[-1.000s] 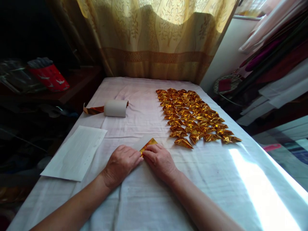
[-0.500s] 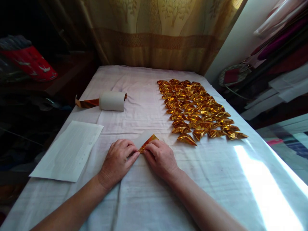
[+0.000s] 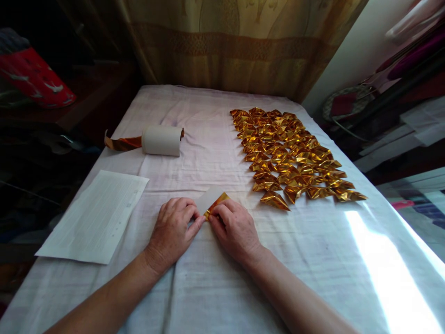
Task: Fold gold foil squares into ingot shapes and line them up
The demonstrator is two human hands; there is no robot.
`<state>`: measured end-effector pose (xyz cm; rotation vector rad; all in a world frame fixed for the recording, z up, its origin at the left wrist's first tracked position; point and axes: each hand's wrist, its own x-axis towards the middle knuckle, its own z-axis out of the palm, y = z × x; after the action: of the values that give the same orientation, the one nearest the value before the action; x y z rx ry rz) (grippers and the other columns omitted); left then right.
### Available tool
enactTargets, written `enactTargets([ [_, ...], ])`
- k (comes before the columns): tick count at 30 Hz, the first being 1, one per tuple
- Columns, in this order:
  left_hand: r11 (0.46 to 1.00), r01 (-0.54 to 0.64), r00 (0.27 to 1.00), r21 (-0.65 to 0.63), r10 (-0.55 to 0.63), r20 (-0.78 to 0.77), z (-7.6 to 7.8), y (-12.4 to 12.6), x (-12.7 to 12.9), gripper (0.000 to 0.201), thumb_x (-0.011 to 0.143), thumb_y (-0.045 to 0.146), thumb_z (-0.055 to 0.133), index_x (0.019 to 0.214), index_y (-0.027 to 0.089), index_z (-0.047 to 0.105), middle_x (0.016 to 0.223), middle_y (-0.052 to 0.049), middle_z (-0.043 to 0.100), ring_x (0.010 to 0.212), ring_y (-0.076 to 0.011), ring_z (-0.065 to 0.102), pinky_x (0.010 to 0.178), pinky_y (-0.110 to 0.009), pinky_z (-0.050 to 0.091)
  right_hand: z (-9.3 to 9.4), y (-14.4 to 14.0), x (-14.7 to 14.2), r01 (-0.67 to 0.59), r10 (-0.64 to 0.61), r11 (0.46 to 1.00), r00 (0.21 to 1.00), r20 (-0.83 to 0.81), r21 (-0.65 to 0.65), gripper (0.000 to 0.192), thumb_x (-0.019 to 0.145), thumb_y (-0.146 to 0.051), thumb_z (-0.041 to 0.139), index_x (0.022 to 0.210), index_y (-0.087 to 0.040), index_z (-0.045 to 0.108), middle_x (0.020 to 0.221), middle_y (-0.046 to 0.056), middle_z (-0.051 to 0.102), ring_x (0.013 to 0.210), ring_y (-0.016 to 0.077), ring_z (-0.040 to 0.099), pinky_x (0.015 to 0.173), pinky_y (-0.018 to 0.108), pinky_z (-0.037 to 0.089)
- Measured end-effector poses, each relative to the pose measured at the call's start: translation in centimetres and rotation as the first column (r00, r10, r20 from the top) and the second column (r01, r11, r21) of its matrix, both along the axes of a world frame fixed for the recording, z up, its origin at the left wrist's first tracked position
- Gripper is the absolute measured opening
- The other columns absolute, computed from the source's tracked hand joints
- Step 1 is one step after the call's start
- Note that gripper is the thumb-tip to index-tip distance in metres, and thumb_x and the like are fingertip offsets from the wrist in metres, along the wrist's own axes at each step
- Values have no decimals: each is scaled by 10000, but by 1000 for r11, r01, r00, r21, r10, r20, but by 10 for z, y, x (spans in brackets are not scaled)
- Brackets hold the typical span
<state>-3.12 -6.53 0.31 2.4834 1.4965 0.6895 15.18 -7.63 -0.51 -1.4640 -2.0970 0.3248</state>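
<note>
Hands (image 3: 205, 229) unmoved on gold paper (image 3: 216, 202)

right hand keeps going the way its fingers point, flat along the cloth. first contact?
The right hand points up-left, fingertips already on the gold foil piece. Past it, probably the left hand fingertips; depth unclear.

A gold patterned curtain (image 3: 243, 51) hangs behind the white-clothed table (image 3: 313, 278), sunlight streaking its right side.

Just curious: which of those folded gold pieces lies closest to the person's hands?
The folded gold piece at the near-left corner of the spread, sticking out alone toward the right hand.
</note>
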Motion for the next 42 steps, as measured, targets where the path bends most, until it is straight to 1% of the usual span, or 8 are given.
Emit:
enactTargets([
  [7, 999, -35, 999, -41, 34, -17, -2, 1, 1, 128, 860, 255, 669, 797, 211, 566, 956, -32, 632, 928, -230, 543, 823, -375, 406, 2, 0, -1, -12, 12, 1000, 1000, 3, -12, 67, 917, -183, 593, 866, -207, 629, 891, 47, 666, 832, 201, 604, 725, 312, 436],
  [16, 995, -42, 999, -90, 42, -6, -1, 2, 2, 111, 886, 289, 637, 823, 224, 573, 996, -39, 627, 958, -233, 530, 837, -375, 402, 10, 3, -8, 47, -39, 991, 997, 68, -129, 86, 878, -234, 664, 811, -199, 622, 877, 54, 647, 814, 209, 588, 712, 328, 424],
  [20, 991, -34, 999, -128, 34, -5, -1, 3, 0, 88, 895, 290, 619, 841, 228, 585, 1009, -40, 626, 973, -235, 526, 859, -388, 402, 11, 6, -4, 12, -13, 980, 1000, -3, -198, 54, 861, -175, 669, 835, -198, 627, 898, 45, 648, 832, 199, 587, 729, 315, 428],
  [24, 984, -16, 1000, -176, 16, 2, 0, 4, -3, 62, 897, 282, 608, 856, 236, 599, 1032, -34, 622, 997, -236, 525, 877, -392, 400, 11, 8, 5, -52, 27, 965, 995, -97, -259, 117, 847, -88, 643, 819, -199, 622, 898, 30, 642, 846, 176, 585, 748, 286, 433],
  [29, 979, 22, 1000, -204, -21, 6, 1, 8, -9, 20, 884, 243, 610, 866, 238, 605, 1050, -23, 619, 1015, -228, 535, 875, -384, 397, 11, 10, 11, -100, 61, 959, 986, -152, -263, 147, 828, -58, 622, 803, -202, 622, 894, 17, 634, 829, 155, 581, 739, 261, 440],
  [35, 986, 24, 999, -163, -31, -43, 6, 8, -6, 64, 851, 219, 641, 905, 231, 609, 1019, -25, 629, 998, -239, 555, 864, -401, 407, 6, 9, 9, -83, 53, 978, 986, -159, -192, 138, 815, -61, 635, 788, -196, 629, 862, 15, 629, 820, 160, 591, 738, 264, 453],
  [38, 999, 35, 997, -33, -38, -66, 10, 1, 1, 107, 854, 225, 664, 958, 227, 637, 1030, -37, 638, 990, -239, 557, 866, -399, 409, 4, 8, 9, -72, 48, 986, 987, -154, -153, 128, 822, -73, 637, 799, -199, 641, 871, 19, 633, 815, 159, 595, 729, 260, 456],
  [42, 982, 154, 982, 107, -140, -126, 14, -2, 9, 43, 884, 233, 662, 925, 232, 676, 967, -29, 667, 945, -225, 563, 865, -389, 406, 2, 7, 11, -79, 55, 989, 983, -178, -127, 119, 820, -77, 652, 808, -196, 650, 876, 25, 643, 798, 155, 598, 718, 259, 463],
])
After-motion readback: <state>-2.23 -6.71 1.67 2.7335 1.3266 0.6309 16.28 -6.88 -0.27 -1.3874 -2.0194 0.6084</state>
